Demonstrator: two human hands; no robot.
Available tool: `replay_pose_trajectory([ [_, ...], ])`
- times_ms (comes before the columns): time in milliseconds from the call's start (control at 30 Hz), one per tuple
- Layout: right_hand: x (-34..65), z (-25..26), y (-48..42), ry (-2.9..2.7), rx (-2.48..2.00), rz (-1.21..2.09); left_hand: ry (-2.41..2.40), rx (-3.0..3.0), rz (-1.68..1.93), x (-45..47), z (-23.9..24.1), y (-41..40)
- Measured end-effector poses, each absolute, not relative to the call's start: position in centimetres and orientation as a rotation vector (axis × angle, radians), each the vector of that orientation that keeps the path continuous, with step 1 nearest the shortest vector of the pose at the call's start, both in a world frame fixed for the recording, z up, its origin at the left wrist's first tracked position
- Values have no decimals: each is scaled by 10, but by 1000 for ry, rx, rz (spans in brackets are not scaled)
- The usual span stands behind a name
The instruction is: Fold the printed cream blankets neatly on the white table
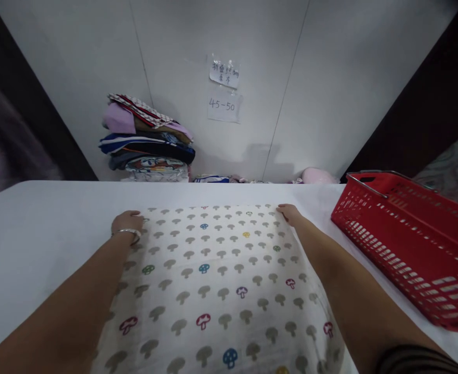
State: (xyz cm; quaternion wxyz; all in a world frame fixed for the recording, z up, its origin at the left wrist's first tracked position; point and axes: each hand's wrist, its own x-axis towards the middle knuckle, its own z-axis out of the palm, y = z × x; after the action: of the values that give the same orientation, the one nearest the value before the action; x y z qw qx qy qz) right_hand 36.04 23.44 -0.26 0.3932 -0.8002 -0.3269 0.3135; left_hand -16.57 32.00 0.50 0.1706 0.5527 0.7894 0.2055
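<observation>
Two hands lay on the far corners of the mushroom-print cloth point(217, 280), spread flat on the white table point(37, 234), prob. to keep it smooth. Our left hand point(126, 222) w/ bracelet pressed the far-left corner; right hand point(289, 213) sat at the far-right one. Whether fingers pinched the edge, we couldn't tell. Red basket point(411, 244) stood to the right, folded stack point(146, 140) by the wall.

Both arms outstretched, left hand point(126, 222) and right hand point(289, 213) palms down
</observation>
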Motion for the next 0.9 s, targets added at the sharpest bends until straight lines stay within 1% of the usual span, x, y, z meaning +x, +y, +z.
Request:
replay_pose_trajectory([
  [167, 354, -5, 236, -964, -2123, 523, 2237, 1594, 653, -167, 0, 322],
  [333, 342, 0, 232, -1153, -2187, 352, 2267, 1798, 526, -163, 5, 313],
  [400, 330, 1, 230, -1377, -2171, 233, 2213, 2067, 465, -154, 6, 302],
  [467, 313, -2, 228, -1758, -2077, 70, 2092, 2340, 369, -143, 4, 291],
  [533, 297, -7, 227, -2118, -1959, -12, 2009, 2439, 219, -134, -1, 283],
  [600, 284, -13, 226, -2264, -1974, 66, 2016, 2366, 88, -130, -7, 280],
  [767, 276, -11, 227, -2226, -2141, 268, 2029, 2233, -21, -130, -8, 286],
  [900, 272, 2, 201, -2185, -2136, 237, 1997, 2267, -31, -132, 5, 269],
])
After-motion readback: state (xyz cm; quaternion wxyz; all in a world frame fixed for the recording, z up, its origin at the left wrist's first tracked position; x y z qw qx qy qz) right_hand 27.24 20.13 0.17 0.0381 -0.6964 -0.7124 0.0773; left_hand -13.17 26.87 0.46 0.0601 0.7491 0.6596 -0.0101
